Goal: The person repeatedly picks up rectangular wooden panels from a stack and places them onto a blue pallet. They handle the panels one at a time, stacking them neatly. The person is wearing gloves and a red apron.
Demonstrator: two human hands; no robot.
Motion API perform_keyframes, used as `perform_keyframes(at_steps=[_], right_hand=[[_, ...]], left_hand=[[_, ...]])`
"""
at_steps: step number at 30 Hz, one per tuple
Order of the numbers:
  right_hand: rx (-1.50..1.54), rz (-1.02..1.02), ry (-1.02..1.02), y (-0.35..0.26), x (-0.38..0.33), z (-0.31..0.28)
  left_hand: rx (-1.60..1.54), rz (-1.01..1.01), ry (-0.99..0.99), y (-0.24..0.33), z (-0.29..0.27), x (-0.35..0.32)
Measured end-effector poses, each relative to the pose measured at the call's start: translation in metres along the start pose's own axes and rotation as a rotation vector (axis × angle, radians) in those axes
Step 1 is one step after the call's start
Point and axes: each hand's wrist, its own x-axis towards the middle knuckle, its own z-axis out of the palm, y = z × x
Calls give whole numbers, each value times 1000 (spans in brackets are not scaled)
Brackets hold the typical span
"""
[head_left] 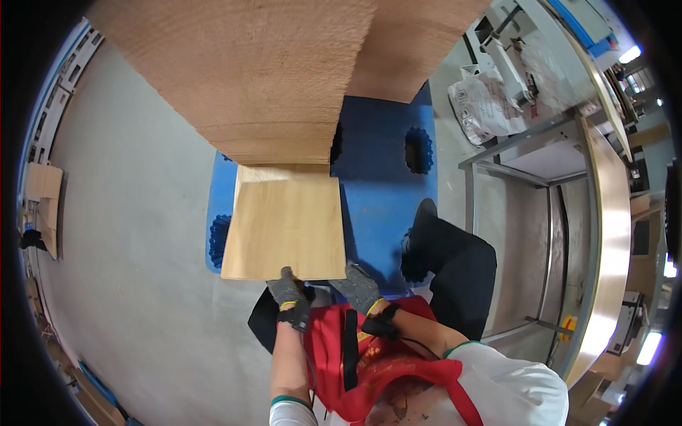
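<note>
A pale, squarish wooden board (288, 227) lies in front of me, its near edge toward my body. My left hand (286, 287), in a grey glove, grips the middle of that near edge with the thumb on top and the fingers hidden below. At the near right corner my gloved right hand (357, 286) is closed on the board, its fingers partly hidden. Behind the board a strip of similar light wood (284, 171) shows at the foot of a tall stack of wooden sheets (263, 92).
A second stack of sheets (405, 50) stands at the back right. Both stacks rest on a blue plastic pallet (383, 192) with scalloped holes, where my right foot is. To the right stand a metal-framed table (604, 234) and a white plastic bag (483, 106).
</note>
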Motion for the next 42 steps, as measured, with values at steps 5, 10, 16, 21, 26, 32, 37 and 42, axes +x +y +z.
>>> perform_keyframes(at_steps=[5,10,16,21,26,32,37,42], right_hand=[[-402,-73,193,66,74,-98],[-1243,295,57,15,179,-71],[-961,246,246,53,224,-48],[-890,327,366,94,236,-33],[-1180,378,140,77,241,-24],[-1567,-746,258,-43,195,-111],[-394,-774,301,-363,33,-162],[654,-1011,430,-609,-148,-163]], left_hand=[[929,336,-381,-49,-52,156],[1590,638,-563,-60,-46,225],[1261,997,167,47,-34,273],[1317,436,-182,68,-43,323],[1431,575,-136,70,-53,345],[1060,875,25,62,14,270],[1077,864,-192,30,1,162],[928,755,-691,-18,33,74]])
